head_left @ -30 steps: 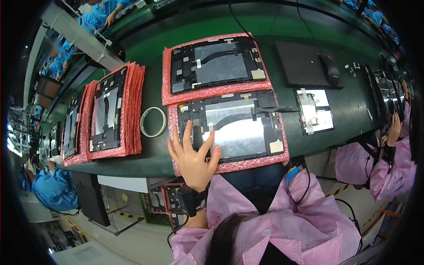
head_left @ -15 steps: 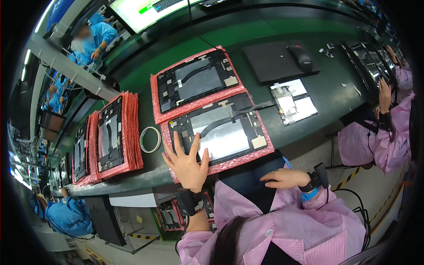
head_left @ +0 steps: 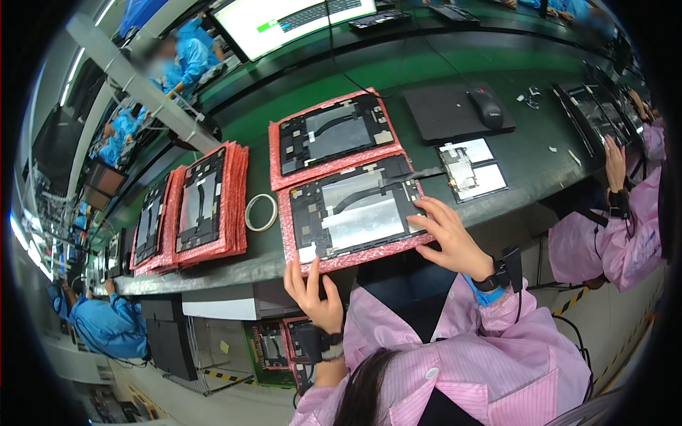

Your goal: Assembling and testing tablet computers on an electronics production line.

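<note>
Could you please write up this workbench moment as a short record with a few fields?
Setting: dark green workbench
Left hand: at the near bench edge, fingers up, holding nothing
Right hand: resting on the right edge of the near opened black tablet shell on pink bubble wrap
Behind it: second tablet shell on pink wrap
Left of it: white tape ring, stacked pink-wrapped shells
Right: black mouse

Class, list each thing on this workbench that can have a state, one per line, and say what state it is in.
Near panel: back open, flat on red wrap, right hand on its corner.
Far panel: back open, flat, untouched.
Left hand: open, at the table edge, holding nothing.
Stack of panels: piled flat in red wrap.
Tape roll: lying flat.
Mouse: resting on its pad, untouched.
Monitor: switched on.
</note>
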### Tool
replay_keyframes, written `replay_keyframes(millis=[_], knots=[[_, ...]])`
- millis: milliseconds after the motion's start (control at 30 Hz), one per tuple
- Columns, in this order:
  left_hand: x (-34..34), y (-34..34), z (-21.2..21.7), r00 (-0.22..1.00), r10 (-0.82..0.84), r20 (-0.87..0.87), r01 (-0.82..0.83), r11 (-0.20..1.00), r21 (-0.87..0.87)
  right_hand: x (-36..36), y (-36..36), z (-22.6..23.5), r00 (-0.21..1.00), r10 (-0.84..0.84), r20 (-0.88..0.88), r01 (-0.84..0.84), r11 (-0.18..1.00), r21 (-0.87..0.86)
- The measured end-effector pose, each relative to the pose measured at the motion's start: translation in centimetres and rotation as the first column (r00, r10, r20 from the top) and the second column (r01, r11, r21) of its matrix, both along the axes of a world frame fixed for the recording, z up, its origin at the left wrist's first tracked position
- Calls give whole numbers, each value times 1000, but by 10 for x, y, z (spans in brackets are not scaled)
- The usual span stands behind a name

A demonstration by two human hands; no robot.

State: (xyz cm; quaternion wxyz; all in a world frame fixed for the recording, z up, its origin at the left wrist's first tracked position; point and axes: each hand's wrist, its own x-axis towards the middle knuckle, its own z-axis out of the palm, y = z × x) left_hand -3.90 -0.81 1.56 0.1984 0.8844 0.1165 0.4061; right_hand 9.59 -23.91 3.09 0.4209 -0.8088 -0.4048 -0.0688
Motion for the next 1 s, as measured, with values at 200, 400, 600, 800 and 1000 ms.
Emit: replay_keyframes(millis=[200, 400, 600, 800, 1000], knots=[[-40, -45, -39, 929, -351, 121, 178, 135, -975, -5, 4, -12, 983, -29, 180, 51, 991, -120], [-1, -60, -33, 781, -502, 371, 209, -350, -913, -24, 2, -22, 964, -29, 264, 40, 998, -38], [15, -73, -31, 813, -346, 469, 228, -552, -802, -54, -5, -22, 974, -8, 226, 8, 1000, 1], [-26, -72, -30, 950, -124, 286, 213, -410, -887, -78, -23, -7, 959, 270, 81, -267, 963, -39], [-87, -36, -11, 975, -53, 217, 205, -174, -963, -59, -21, -2, 840, 89, -536, -12, 989, 144]])
